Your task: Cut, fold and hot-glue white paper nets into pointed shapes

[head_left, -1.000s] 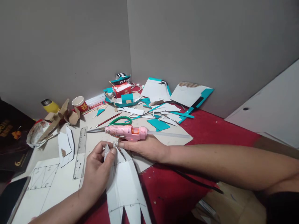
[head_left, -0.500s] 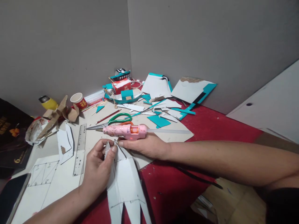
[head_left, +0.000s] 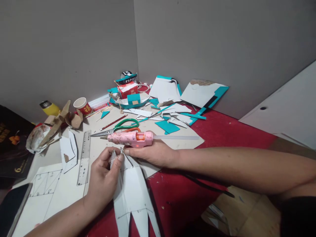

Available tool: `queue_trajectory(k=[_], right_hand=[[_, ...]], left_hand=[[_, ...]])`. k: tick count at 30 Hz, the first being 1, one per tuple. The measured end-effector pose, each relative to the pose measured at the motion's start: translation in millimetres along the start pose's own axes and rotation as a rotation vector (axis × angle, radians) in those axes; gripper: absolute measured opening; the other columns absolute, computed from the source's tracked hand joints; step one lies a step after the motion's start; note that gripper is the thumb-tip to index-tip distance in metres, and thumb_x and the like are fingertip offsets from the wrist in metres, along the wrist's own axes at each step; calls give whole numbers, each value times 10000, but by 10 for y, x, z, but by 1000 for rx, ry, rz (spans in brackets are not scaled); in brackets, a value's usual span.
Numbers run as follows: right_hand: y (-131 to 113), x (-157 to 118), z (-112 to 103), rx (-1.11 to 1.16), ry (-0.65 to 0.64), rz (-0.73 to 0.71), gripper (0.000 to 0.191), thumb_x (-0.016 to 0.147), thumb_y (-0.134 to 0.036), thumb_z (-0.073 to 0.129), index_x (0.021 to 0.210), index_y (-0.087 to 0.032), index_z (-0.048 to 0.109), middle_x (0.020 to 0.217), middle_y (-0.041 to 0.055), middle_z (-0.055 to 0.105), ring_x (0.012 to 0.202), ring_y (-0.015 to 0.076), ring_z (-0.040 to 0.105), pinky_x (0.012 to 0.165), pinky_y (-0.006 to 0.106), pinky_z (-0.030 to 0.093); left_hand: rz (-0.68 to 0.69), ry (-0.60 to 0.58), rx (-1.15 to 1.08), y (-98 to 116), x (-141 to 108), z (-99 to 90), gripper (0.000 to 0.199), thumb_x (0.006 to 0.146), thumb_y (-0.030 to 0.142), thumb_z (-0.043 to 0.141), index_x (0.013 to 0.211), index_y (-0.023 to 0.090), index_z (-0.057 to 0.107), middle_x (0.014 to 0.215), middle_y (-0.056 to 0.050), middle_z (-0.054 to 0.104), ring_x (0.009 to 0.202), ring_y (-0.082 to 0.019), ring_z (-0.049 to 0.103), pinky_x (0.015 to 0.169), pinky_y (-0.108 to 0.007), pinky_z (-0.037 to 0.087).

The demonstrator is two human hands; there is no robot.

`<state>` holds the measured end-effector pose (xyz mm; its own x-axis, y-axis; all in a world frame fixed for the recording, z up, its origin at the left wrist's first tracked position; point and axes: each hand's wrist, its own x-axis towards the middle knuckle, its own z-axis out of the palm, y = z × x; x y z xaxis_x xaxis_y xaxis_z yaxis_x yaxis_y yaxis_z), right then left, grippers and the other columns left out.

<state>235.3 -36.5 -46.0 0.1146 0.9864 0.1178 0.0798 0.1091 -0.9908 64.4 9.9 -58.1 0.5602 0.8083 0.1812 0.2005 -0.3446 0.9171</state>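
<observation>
A white cardboard piece (head_left: 137, 189), folded lengthwise and cut into long pointed strips at its near end, lies between my hands. My left hand (head_left: 106, 174) is closed, its thumb and fingers pinching the narrow far tips of this piece. My right hand (head_left: 158, 154) reaches in from the right, its thumb stretched along to the same tips; its other fingers are hidden behind the cardboard. Just beyond my right hand a pink glue gun (head_left: 130, 138) points left, a clear glue stick (head_left: 175, 137) sticking out of its back and a small red light showing. Its handle is hidden.
Behind the glue gun lie green-handled scissors (head_left: 127, 123) and a pencil (head_left: 113, 122). A clear ruler (head_left: 84, 158) sits left of my hands. White and teal scraps (head_left: 169, 126), a cardboard boat (head_left: 133, 101) and a paper cup (head_left: 82, 106) stand further back. A phone (head_left: 14, 207) is at lower left.
The whole view has shifted very slightly. My hands keep the same hold, and nothing has plainly moved on the table.
</observation>
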Motion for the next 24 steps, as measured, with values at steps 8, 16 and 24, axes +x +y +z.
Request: queue_trajectory(k=[8, 16, 24], right_hand=[[4, 10, -28, 1, -70, -55, 253, 759, -219, 647, 998, -252, 725, 1014, -5, 709, 1013, 198, 628, 953, 318, 461], [-2, 36, -95, -79, -106, -46, 279, 790, -282, 649, 1057, -227, 711, 920, -1, 715, 884, 185, 642, 830, 295, 501], [-5, 51, -85, -17, -177, -127, 407, 801, -211, 619, 1198, -298, 638, 1129, -10, 674, 1101, 202, 588, 995, 338, 426]], left_hand=[[-31, -4, -43, 38, 22, -7, 78, 860, 287, 574, 883, 213, 562, 806, 21, 541, 752, -138, 473, 698, -234, 368], [-53, 21, -65, 48, 82, -24, 91, 845, 297, 588, 854, 211, 561, 772, 32, 523, 727, -134, 453, 674, -224, 365], [-37, -1, -70, 61, 71, -18, 76, 846, 281, 584, 834, 209, 563, 814, 18, 552, 805, -153, 490, 756, -232, 374]])
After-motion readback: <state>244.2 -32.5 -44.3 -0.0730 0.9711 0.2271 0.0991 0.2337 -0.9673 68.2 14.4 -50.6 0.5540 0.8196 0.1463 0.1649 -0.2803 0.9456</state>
